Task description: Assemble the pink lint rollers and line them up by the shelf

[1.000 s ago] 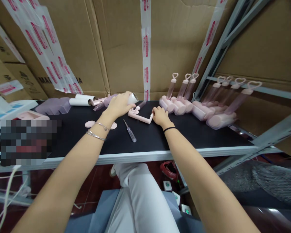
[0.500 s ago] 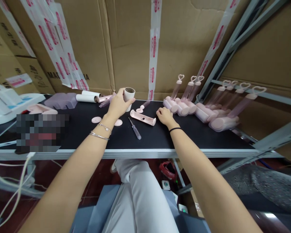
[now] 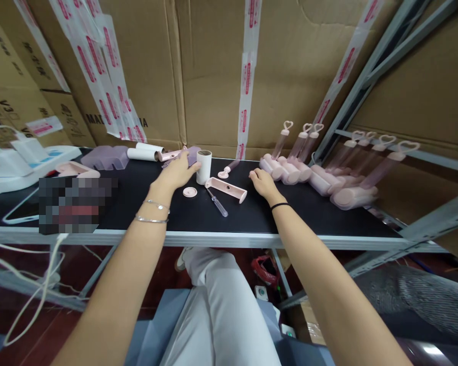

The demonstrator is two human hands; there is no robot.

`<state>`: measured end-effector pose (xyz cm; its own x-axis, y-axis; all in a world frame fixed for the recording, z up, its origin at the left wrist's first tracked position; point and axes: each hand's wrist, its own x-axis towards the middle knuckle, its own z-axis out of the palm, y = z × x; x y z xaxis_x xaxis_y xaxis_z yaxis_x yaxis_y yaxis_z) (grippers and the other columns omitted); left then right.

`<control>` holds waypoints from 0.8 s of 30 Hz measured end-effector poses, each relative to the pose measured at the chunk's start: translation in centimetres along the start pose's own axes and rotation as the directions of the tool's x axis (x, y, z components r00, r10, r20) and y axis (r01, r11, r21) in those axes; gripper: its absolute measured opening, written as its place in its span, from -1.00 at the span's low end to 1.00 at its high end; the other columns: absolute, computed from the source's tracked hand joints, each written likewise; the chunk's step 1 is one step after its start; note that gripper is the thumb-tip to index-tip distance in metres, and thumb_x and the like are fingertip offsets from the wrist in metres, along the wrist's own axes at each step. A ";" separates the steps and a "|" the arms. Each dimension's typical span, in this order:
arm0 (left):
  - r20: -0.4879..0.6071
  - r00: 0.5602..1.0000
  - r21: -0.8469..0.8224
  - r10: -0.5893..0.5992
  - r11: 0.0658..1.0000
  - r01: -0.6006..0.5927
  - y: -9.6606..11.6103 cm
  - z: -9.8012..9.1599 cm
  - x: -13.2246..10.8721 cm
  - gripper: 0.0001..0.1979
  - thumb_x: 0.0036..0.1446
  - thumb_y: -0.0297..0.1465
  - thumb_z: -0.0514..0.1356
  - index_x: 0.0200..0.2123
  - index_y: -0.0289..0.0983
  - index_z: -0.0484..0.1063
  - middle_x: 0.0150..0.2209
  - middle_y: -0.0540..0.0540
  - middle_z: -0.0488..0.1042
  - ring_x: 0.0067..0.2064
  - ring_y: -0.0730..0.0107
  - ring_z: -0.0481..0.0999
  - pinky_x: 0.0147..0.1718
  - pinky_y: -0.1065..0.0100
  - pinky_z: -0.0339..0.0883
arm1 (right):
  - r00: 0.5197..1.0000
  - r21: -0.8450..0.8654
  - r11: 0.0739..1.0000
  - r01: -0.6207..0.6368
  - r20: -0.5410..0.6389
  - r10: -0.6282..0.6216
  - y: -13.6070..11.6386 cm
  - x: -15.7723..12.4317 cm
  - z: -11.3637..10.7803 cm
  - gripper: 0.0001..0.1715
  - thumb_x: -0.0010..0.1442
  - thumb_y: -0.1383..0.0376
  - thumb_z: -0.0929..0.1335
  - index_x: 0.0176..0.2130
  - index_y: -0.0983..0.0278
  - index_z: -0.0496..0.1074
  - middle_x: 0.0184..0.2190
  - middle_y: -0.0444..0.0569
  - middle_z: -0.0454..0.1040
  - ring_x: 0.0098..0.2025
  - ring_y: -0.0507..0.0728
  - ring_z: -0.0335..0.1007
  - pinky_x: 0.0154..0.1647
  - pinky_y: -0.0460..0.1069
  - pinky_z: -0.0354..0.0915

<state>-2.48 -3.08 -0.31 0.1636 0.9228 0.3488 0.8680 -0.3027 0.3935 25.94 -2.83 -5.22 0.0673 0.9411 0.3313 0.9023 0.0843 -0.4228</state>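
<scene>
My left hand [image 3: 174, 173] lies stretched out and open over the black table [image 3: 213, 226], fingertips just left of a white paper roll [image 3: 203, 166] standing upright. Its fingers point at pink handle parts [image 3: 170, 155] at the back. My right hand [image 3: 262, 184] rests on the table with loosely bent fingers and nothing in it, a little right of a pink trough-shaped cover [image 3: 226, 189]. A pink disc [image 3: 190, 191] and a clear-handled screwdriver [image 3: 217, 203] lie between my hands. A heart-ended pink handle [image 3: 226, 171] lies behind the cover.
A row of finished pink lint rollers [image 3: 316, 175] with heart handles fills the right side. White rolls [image 3: 143, 152] and a purple moulded piece [image 3: 105, 156] lie back left. Cardboard boxes [image 3: 213, 76] wall the back. A metal shelf post [image 3: 351, 101] stands at right.
My left hand lifted the white roll, stood it upright on the table, let go and slid left. My right hand released the pink cover, which now lies flat.
</scene>
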 end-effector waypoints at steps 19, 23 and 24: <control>0.242 0.967 0.454 0.084 0.871 -0.189 1.0 -2.9 -3.4 -0.63 0.26 -0.40 -0.11 -0.08 -0.38 0.44 -0.16 -0.39 0.56 -0.13 -0.09 0.58 -0.17 0.09 0.38 | 0.876 -0.035 0.890 0.455 -0.163 -0.455 -9.1 -9.2 -2.0 -0.68 0.33 0.25 0.16 -0.07 0.20 0.42 0.01 0.06 0.44 0.12 0.24 0.23 0.12 0.12 0.10; -0.125 0.980 0.230 0.153 0.966 -0.121 2.3 -5.7 -0.6 -0.59 0.31 -0.34 -0.13 0.01 -0.34 0.41 0.00 -0.29 0.53 0.05 0.04 0.50 0.02 0.15 0.31 | 0.899 0.079 0.928 0.365 -0.289 -0.329 -10.5 -6.2 -2.6 -0.59 0.33 0.31 0.12 0.07 0.26 0.35 0.05 0.10 0.42 0.13 0.17 0.29 0.14 0.05 0.18; -0.214 0.966 0.143 0.147 0.983 -0.118 2.9 -5.9 0.1 -0.56 0.32 -0.33 -0.15 0.04 -0.34 0.41 0.03 -0.26 0.52 0.07 0.09 0.48 0.05 0.17 0.30 | 0.909 0.116 0.936 0.332 -0.303 -0.285 -11.0 -5.0 -2.4 -0.56 0.32 0.32 0.12 0.12 0.30 0.30 0.08 0.13 0.40 0.15 0.16 0.29 0.16 0.03 0.18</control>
<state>-2.72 -5.27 5.87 0.1855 0.7956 0.5768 0.9006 -0.3725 0.2242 16.69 -9.27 -0.20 -0.0672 0.7325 0.6775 0.8178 0.4294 -0.3832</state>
